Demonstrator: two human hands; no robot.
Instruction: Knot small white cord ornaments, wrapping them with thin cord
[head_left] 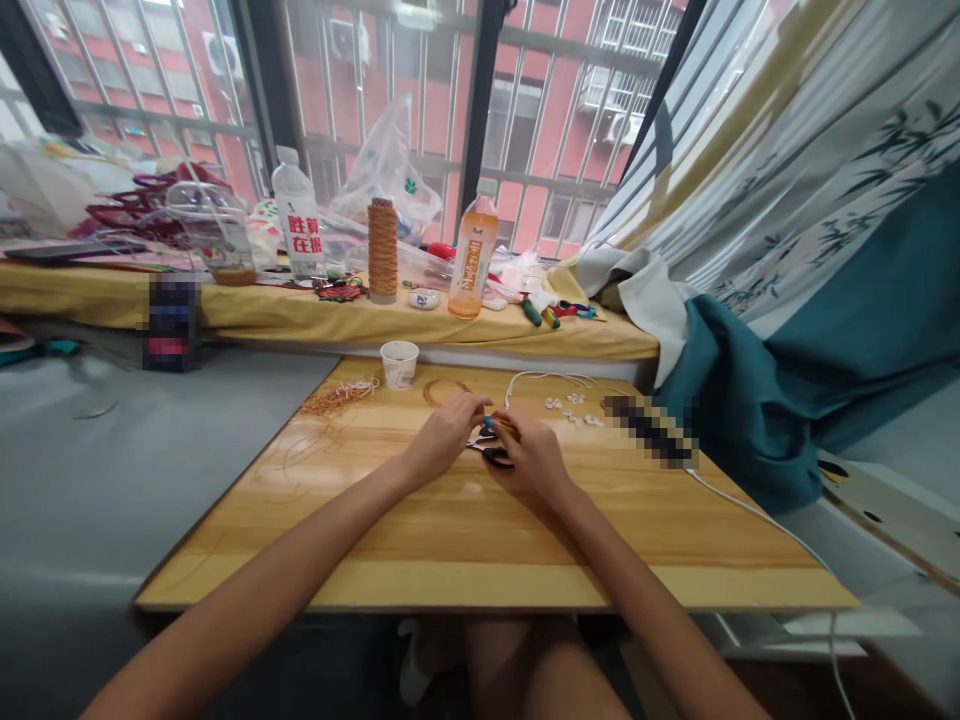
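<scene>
Wooden table beneath, right hand pinches a blue item; left hand, grip unclear.

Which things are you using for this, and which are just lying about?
Probably for the job:
small blue thing being handled
black-handled scissors
loose orange strands

Probably just lying about:
white cup
orange drink bottle
plastic bag

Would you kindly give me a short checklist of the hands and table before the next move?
1. Left hand and right hand close together above the table: ok.
2. Scissors well clear of both hands: not ok, right beside them.
3. Paper cup upright: ok.
4. White pieces apart from orange strands: ok.
5. Firm grip on the small blue item: cannot tell.
</scene>
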